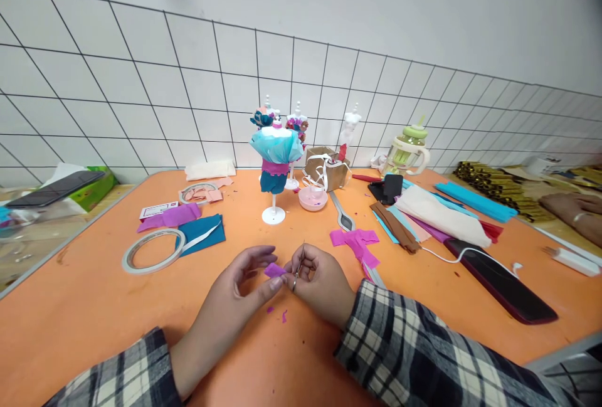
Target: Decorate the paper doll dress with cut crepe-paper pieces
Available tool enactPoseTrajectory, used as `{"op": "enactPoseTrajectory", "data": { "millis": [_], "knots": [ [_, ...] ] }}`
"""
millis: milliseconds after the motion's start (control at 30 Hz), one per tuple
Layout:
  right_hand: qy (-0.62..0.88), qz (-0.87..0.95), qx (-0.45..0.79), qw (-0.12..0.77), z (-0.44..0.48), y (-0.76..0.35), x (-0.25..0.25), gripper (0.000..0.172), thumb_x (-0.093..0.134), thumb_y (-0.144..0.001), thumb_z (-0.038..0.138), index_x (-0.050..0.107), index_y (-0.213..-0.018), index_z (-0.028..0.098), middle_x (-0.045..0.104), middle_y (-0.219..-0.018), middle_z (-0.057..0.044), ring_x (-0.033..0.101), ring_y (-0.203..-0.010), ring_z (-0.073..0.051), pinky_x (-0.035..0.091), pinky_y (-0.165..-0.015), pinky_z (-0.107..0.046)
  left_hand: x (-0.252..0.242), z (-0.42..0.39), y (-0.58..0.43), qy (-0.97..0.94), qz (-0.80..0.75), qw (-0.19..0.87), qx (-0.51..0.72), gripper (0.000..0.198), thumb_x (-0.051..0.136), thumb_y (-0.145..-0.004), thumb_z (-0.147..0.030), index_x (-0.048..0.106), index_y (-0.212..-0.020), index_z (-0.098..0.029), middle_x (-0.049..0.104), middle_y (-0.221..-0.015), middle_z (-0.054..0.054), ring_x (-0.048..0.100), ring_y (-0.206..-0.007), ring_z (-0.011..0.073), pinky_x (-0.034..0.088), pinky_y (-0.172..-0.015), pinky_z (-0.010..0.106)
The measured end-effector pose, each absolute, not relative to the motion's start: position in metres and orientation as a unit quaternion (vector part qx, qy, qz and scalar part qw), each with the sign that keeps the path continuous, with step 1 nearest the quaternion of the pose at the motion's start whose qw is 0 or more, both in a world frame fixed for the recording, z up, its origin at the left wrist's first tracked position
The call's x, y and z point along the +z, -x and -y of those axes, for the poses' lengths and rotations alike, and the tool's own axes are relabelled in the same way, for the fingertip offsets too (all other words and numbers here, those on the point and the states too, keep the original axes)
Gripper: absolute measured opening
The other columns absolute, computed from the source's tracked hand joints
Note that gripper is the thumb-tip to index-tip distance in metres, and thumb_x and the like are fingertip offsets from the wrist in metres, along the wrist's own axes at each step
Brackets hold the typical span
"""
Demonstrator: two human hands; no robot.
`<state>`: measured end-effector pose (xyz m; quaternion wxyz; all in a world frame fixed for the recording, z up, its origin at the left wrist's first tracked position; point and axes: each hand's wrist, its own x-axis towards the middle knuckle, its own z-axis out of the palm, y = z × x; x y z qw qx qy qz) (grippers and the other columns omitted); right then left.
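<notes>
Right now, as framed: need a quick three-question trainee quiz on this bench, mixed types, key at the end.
1. True or false: in the picture, the pink bowl stands to the right of the front dress form, the one with the turquoise top.
2. Which thing has a loose end lying across the teal sheet?
A) white cable
B) tape roll
C) pink bowl
3. Fill in the colour: the small piece at the fingertips of the left hand and right hand is ____.

Key: 1 true; 2 B; 3 purple.
</notes>
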<state>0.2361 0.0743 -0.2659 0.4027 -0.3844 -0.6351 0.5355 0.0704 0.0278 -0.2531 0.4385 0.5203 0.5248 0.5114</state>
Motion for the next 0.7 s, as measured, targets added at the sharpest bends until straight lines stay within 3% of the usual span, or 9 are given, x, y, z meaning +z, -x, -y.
{"op": "enactPoseTrajectory", "data": {
  "millis": [100,200,300,433,533,700],
  "knots": [
    [0.390,0.655,0.518,0.389,-0.074,-0.237,-0.265,0.016,0.065,-0.067,0.016,0.050,-0.072,0.018,0.064,-0.072,0.002,0.037,-0.050,-0.006,0.030,-0.049,-0.020,-0.251,-0.032,-0.070,-0.561,-0.569,0.408,0.442,0.019,0.074,-0.071,-0.036,0.073,-0.084,-0.022,0.075,-0.090,0.008,0.067,-0.088,0.0274,0.048,-0.085,0.036],
    [0.391,0.666,0.501,0.390,-0.073,-0.238,-0.264,0.015,0.066,-0.069,0.020,0.051,-0.074,0.019,0.065,-0.072,0.002,0.039,-0.051,-0.007,0.031,-0.049,-0.020,-0.250,-0.034,-0.070,-0.549,-0.582,0.407,0.441,0.014,0.074,-0.070,-0.035,0.074,-0.073,-0.021,0.076,-0.079,0.006,0.067,-0.078,0.0259,0.049,-0.079,0.035],
    [0.410,0.691,0.449,0.391,-0.071,-0.241,-0.260,0.019,0.068,-0.072,0.030,0.056,-0.081,0.019,0.065,-0.075,0.001,0.045,-0.053,-0.008,0.035,-0.052,-0.021,-0.251,-0.032,-0.070,-0.497,-0.558,0.439,0.498,0.016,0.075,-0.071,-0.036,0.075,-0.075,-0.021,0.075,-0.079,0.005,0.066,-0.079,0.0226,0.049,-0.077,0.030],
    [0.424,0.780,0.343,0.305,-0.067,-0.245,-0.252,0.023,0.067,-0.074,0.041,0.060,-0.085,0.022,0.065,-0.069,0.004,0.052,-0.056,-0.009,0.034,-0.055,-0.023,-0.251,-0.029,-0.072,-0.379,-0.497,0.511,0.590,0.015,0.076,-0.073,-0.035,0.074,-0.079,-0.021,0.072,-0.080,0.001,0.063,-0.082,0.0173,0.048,-0.077,0.025],
    [0.411,0.834,0.283,0.234,-0.064,-0.245,-0.247,0.028,0.066,-0.074,0.050,0.061,-0.080,0.023,0.068,-0.072,0.005,0.059,-0.064,-0.012,0.033,-0.059,-0.024,-0.251,-0.027,-0.074,-0.353,-0.472,0.546,0.595,0.014,0.076,-0.074,-0.032,0.073,-0.081,-0.020,0.071,-0.080,0.001,0.062,-0.084,0.0169,0.048,-0.078,0.025],
    [0.395,0.860,0.288,0.149,-0.061,-0.245,-0.242,0.035,0.063,-0.074,0.058,0.062,-0.078,0.023,0.069,-0.070,0.006,0.061,-0.065,-0.013,0.033,-0.059,-0.025,-0.251,-0.026,-0.074,-0.380,-0.496,0.534,0.569,0.017,0.075,-0.074,-0.035,0.073,-0.081,-0.019,0.070,-0.082,0.002,0.061,-0.081,0.0173,0.047,-0.077,0.026]
  ]
}}
